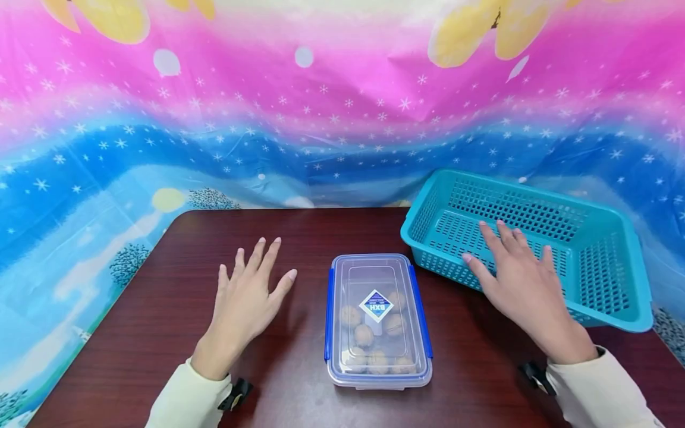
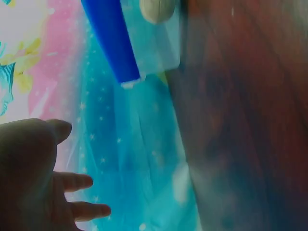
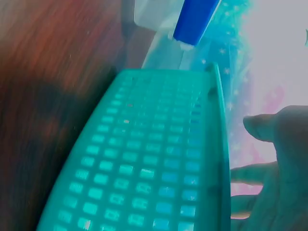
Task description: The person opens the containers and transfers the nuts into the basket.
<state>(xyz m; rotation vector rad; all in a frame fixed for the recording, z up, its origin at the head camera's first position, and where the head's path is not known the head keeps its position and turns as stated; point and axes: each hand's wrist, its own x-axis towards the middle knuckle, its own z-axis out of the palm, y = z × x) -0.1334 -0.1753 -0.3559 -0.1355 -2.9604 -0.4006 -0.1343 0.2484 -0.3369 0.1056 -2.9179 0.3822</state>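
A clear lidded food container (image 1: pixel 374 273) with blue side clips stands on the table, several walnuts (image 1: pixel 364 336) showing through its lid. To its left my left hand (image 1: pixel 246 297) is held over the tabletop, fingers spread, holding nothing. On the other side, my right hand (image 1: pixel 521 285) hovers with spread fingers over the near side of a teal plastic basket (image 1: pixel 615 267). In the right wrist view the basket's perforated wall (image 3: pixel 139 154) is close beside that hand. The left wrist view catches a blue clip (image 2: pixel 110 43) and one walnut (image 2: pixel 158 10).
A dark reddish-brown wooden table (image 1: pixel 289 386) lies under everything, its rounded far-left corner in sight. Behind and beside it hangs a pink and blue patterned cloth (image 1: pixel 299 137). The basket sits angled at the table's right side, near the container's far right corner.
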